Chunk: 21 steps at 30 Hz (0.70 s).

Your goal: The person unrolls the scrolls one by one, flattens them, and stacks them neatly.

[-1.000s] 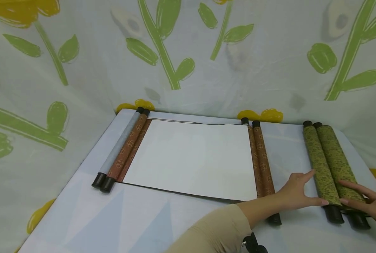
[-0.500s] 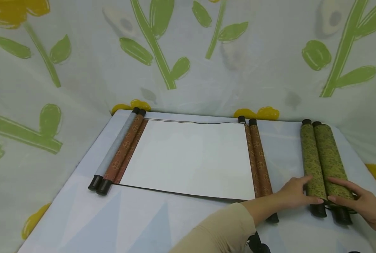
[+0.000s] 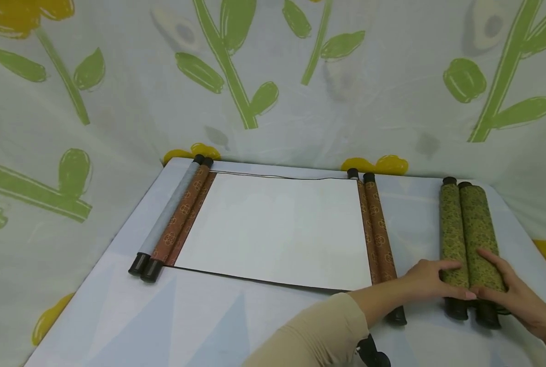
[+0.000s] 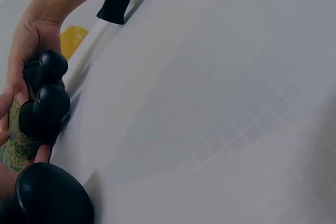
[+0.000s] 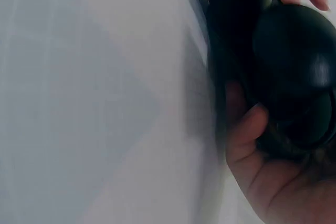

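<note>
A green patterned scroll, rolled from both ends into a left roll [image 3: 452, 224] and a right roll [image 3: 480, 219], lies side by side on the table at the right. Black knobs [image 3: 456, 308] cap the rolls. My left hand [image 3: 424, 280] grips the near part of the left roll, thumb by the knobs. Around the near part of the right roll, my right hand [image 3: 518, 300] curls its fingers. The right wrist view shows fingers [image 5: 247, 129] reaching under the dark knobs [image 5: 294, 45]. In the left wrist view, a fingertip [image 4: 43, 153] shows below the knobs [image 4: 51, 103].
A brown-edged scroll lies spread open, its white sheet [image 3: 273, 229] between a left brown roll [image 3: 181, 214] and a right brown roll [image 3: 380, 234]. A grey-blue roll [image 3: 169, 206] lies along its left side. A flower-printed cloth [image 3: 130, 76] hangs behind the table [image 3: 199, 326].
The near ends of the green scroll have swung left with both hands, so the rolls lie straighter. The spread scroll stays in place; the head view has shifted slightly.
</note>
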Tool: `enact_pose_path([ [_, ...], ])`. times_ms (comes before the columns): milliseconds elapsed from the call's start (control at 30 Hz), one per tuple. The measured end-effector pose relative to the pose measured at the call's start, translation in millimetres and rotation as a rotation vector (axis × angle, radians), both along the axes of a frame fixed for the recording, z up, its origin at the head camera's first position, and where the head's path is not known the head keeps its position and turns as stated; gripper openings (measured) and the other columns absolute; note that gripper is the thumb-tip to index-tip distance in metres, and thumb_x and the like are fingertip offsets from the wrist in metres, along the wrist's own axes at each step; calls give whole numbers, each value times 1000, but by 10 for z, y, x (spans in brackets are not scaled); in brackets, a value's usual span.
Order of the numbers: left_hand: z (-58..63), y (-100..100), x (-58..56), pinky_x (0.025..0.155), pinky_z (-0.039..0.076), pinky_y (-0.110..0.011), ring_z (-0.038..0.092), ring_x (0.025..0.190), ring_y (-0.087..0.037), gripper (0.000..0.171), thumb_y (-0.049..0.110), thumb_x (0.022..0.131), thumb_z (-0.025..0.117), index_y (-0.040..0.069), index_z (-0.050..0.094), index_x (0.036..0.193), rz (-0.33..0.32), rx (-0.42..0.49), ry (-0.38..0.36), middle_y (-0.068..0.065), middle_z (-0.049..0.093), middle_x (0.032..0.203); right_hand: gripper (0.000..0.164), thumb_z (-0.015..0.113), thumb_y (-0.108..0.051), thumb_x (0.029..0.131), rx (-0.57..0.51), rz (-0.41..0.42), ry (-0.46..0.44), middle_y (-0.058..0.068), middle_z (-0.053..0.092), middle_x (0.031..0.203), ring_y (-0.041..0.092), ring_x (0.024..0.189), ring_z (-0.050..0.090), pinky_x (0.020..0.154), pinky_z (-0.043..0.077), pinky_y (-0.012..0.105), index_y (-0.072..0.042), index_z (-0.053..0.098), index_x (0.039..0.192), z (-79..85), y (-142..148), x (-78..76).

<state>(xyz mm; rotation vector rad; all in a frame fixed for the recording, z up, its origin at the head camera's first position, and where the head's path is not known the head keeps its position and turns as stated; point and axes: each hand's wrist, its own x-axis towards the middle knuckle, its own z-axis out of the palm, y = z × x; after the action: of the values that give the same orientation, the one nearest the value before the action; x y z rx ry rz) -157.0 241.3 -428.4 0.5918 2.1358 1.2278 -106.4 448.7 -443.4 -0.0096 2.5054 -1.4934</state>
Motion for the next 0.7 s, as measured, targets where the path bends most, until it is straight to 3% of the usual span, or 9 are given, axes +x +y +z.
enact_pose_path([
  [167,-1,32,-33,79,45,-18,43,122,3,69,32,80,76,51,40,136,-60,-27,37,22,38,140,84,48,-11,99,-10,-4,-22,-15,-32,147,40,129,-38,84,1,81,-45,-12,147,34,-64,-4],
  [333,7,40,-66,85,45,-23,33,132,-5,73,31,81,74,49,35,140,-132,-63,63,16,30,146,83,48,-8,98,-13,15,7,-22,-23,147,32,133,-35,81,11,79,-40,-9,149,26,-125,2],
  [533,29,20,-89,81,45,-25,32,128,-7,75,36,81,74,51,33,141,-166,-131,115,12,33,144,83,51,-7,96,-34,0,36,-30,-14,145,29,134,-33,83,2,81,-38,-3,151,25,-181,-2],
  [700,69,-14,-123,72,44,-22,34,122,-5,81,37,78,77,51,30,142,-156,-160,170,8,35,142,83,53,-7,95,-22,-7,80,-27,-9,147,25,136,-28,84,-2,82,-38,-1,151,89,-243,-34],
])
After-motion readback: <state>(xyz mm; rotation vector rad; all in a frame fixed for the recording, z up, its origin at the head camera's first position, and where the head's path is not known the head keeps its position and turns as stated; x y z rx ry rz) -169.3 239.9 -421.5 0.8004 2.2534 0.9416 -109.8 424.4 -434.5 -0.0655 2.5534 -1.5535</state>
